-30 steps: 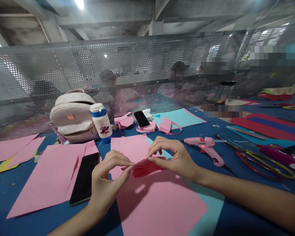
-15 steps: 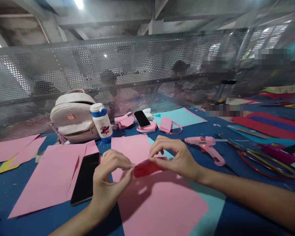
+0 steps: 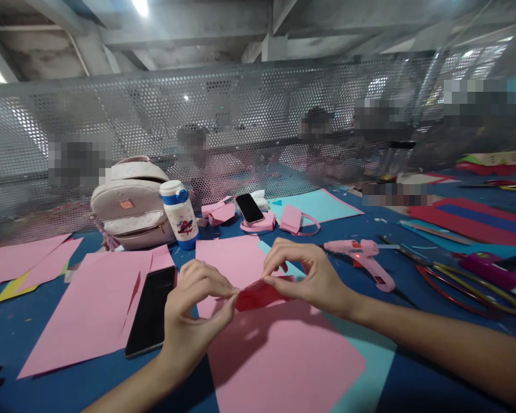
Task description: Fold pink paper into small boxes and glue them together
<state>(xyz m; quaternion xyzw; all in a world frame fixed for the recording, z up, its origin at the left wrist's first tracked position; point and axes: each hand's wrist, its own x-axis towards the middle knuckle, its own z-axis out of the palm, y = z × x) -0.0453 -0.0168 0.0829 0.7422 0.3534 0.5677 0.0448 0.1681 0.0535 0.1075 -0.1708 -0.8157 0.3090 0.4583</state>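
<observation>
A small folded piece of red and pink paper (image 3: 258, 297) is held up between both hands, over the sheets. My left hand (image 3: 198, 307) pinches its left end between thumb and fingertips. At the upper right edge, my right hand (image 3: 307, 278) has it pinched the same way. Beneath lies a large pink paper sheet (image 3: 284, 355), partly over a light blue sheet (image 3: 367, 350). Just left of my left hand rests a black phone (image 3: 148, 312). To the right of my right hand, a pink glue gun (image 3: 363, 258) lies on its side.
Scissors (image 3: 468, 287) with red and yellow handles lie right, near a purple glue gun (image 3: 494, 271). Behind the sheets stand a white bottle (image 3: 180, 221), a pale backpack (image 3: 133, 212) and small pink paper bags (image 3: 298, 221). A perforated metal screen (image 3: 249, 115) closes off the back.
The whole view has shifted very slightly. Both hands keep their pinch on the folded paper, with hardly any movement.
</observation>
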